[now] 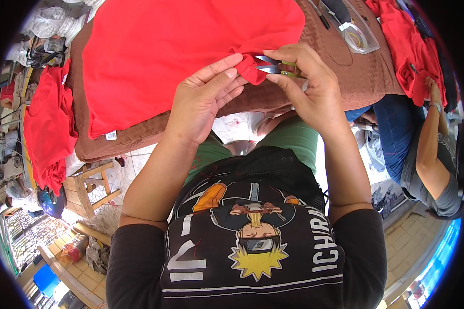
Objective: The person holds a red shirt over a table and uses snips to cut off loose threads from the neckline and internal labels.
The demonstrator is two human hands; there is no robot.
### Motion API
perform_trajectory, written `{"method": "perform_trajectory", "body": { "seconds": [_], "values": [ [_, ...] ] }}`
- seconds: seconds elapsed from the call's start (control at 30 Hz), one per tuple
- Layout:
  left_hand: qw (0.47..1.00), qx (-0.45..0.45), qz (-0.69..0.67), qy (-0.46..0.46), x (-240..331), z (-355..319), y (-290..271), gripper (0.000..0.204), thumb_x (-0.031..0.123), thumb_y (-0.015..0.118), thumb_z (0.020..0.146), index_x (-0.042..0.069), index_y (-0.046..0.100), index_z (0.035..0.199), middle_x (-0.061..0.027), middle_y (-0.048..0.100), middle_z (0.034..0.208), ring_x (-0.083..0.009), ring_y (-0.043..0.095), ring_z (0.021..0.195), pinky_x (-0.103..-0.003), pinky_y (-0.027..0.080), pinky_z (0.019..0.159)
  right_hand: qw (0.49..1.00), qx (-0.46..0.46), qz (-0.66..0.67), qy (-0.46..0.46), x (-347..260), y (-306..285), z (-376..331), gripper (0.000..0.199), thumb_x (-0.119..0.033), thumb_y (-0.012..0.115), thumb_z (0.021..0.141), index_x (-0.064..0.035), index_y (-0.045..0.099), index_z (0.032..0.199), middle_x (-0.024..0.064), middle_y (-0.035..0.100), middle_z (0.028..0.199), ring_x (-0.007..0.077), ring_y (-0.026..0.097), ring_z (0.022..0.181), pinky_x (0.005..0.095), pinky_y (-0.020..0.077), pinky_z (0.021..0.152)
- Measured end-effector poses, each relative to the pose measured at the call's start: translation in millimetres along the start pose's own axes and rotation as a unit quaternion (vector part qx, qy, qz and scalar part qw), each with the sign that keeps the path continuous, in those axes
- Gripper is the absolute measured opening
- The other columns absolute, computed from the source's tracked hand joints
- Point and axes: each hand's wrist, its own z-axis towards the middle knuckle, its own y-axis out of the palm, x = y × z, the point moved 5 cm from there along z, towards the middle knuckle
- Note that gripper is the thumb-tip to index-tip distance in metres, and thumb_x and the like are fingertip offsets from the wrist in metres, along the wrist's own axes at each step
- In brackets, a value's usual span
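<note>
A large red garment [185, 46] lies spread over a brown quilted cover, its lower right end bunched into a small fold. My left hand [201, 100] pinches that fold between thumb and fingers. Thread snips [288, 74] with yellow-green handles are gripped in my right hand [317, 82]. Their two pointed blades stand apart and point left, with the tips right at the edge of the fold. Whether any thread lies between the blades is too small to tell.
The brown quilted cover [368, 77] drapes over the table. A clear plastic tray [363, 41] sits at its far right. At the right, another person's hand [433, 92] is at a red garment [404, 46]. More red cloth [49, 129] hangs at left, above a wooden stool [82, 193].
</note>
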Motion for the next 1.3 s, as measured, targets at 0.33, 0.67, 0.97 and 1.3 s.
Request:
{"method": "perform_trajectory", "body": {
  "seconds": [0.33, 0.67, 0.97, 1.3],
  "values": [
    [0.999, -0.017, 0.004, 0.033, 5.7, -3.8, 8.4, 0.036, 0.012, 0.061, 0.093, 0.000, 0.056, 0.127, -0.0104, 0.065, 0.115, -0.0170, 0.065, 0.101, -0.028, 0.051, 0.090, 0.999, -0.003, -0.036, 0.018, 11.9, 22.8, -10.5, 0.041, 0.000, 0.073, 0.071, -0.0117, 0.064, 0.109, 0.0071, 0.065, 0.094, 0.0205, 0.067, 0.081, 0.0303, 0.0547, 0.071],
    [0.819, 0.035, 0.448, 0.357, 21.5, -3.5, 19.8, 0.031, 0.011, 0.074, 0.078, 0.011, 0.064, 0.107, -0.0046, 0.068, 0.099, -0.0230, 0.062, 0.091, -0.037, 0.042, 0.091, 0.902, -0.024, 0.299, 0.310, 36.4, 25.7, -14.0, 0.016, -0.008, 0.071, 0.084, -0.0003, 0.069, 0.099, 0.0026, 0.068, 0.086, 0.0063, 0.060, 0.077, 0.0203, 0.0475, 0.068],
    [0.930, 0.011, 0.261, 0.259, 11.0, 3.7, 15.7, 0.022, 0.006, 0.071, 0.083, 0.000, 0.066, 0.104, -0.0078, 0.070, 0.094, -0.0119, 0.066, 0.087, -0.026, 0.052, 0.079, 0.980, 0.009, 0.102, 0.170, 12.7, -1.2, -4.0, 0.026, -0.012, 0.073, 0.083, -0.0006, 0.063, 0.104, 0.0078, 0.064, 0.095, 0.0153, 0.063, 0.089, 0.0302, 0.0503, 0.078],
    [0.923, 0.025, 0.274, 0.269, 12.7, 0.7, 15.8, 0.018, 0.005, 0.072, 0.083, 0.001, 0.067, 0.100, -0.0061, 0.070, 0.094, -0.0108, 0.065, 0.087, -0.025, 0.052, 0.078, 0.999, -0.007, 0.029, 0.025, -4.6, -1.6, -4.3, 0.026, -0.002, 0.070, 0.081, -0.0012, 0.062, 0.105, 0.0112, 0.061, 0.096, 0.0233, 0.064, 0.088, 0.0304, 0.0536, 0.073]
  ]
}}
